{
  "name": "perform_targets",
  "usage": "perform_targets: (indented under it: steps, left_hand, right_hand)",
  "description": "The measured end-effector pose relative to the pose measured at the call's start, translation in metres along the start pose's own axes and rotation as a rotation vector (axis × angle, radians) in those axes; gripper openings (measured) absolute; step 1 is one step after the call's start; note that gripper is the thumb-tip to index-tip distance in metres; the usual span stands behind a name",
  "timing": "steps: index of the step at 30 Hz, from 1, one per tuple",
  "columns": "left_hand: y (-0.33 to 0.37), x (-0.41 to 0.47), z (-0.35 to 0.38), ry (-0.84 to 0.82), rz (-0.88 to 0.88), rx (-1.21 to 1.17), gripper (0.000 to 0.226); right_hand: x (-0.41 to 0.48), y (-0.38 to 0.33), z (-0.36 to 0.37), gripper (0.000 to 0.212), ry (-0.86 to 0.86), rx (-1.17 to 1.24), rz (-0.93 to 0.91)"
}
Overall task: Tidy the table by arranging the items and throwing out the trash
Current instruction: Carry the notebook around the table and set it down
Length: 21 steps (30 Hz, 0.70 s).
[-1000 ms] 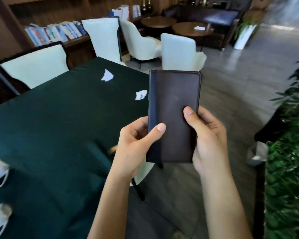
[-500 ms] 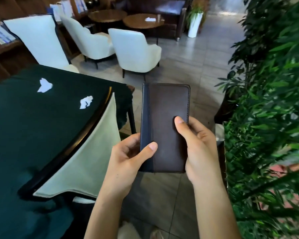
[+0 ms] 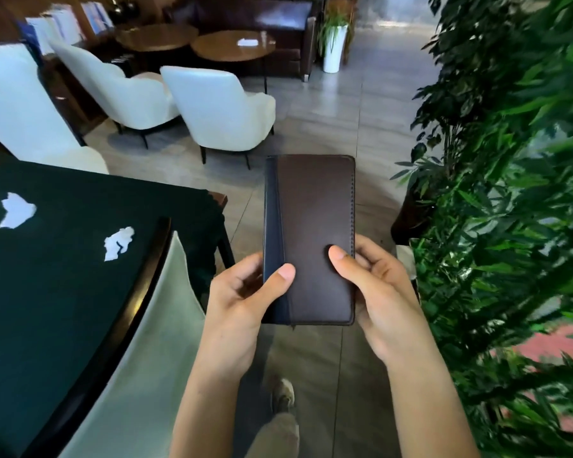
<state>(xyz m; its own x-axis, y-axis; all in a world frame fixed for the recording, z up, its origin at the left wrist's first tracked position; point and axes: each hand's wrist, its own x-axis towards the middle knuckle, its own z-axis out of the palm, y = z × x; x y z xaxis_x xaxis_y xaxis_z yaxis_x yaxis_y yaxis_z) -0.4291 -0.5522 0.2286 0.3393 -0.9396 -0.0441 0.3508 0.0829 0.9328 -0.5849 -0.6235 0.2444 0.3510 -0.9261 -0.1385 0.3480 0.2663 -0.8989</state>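
Note:
A dark brown leather folder with a navy spine is held upright over the floor, to the right of the table. My left hand grips its lower left edge, thumb on the cover. My right hand grips its lower right edge, thumb on the cover too. Two crumpled white paper scraps lie on the dark green tablecloth: one near the table's right edge, one further left.
A white chair back with a dark frame stands against the table beside my left arm. A leafy green plant fills the right side. White armchairs and round wooden tables stand ahead on the tiled floor. My shoe shows below.
The view has swung right, off the table and toward the floor and plant. Both hands keep the same hold on the folder. The chair back has come into view.

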Motion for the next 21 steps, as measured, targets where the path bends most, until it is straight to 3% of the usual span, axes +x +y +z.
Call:
perform_targets:
  steps: [14,21]
  left_hand:
    - [0.029,0.169,-0.029,-0.007,-0.006,-0.011,0.032]
    - [0.024,0.220,-0.034,0.051,-0.042,-0.001,0.036]
  right_hand:
    - [0.161,-0.018,0.050,0.041,0.032,-0.060,-0.015]
    - [0.217,-0.019,0.045,0.028,-0.042,-0.107,0.042]
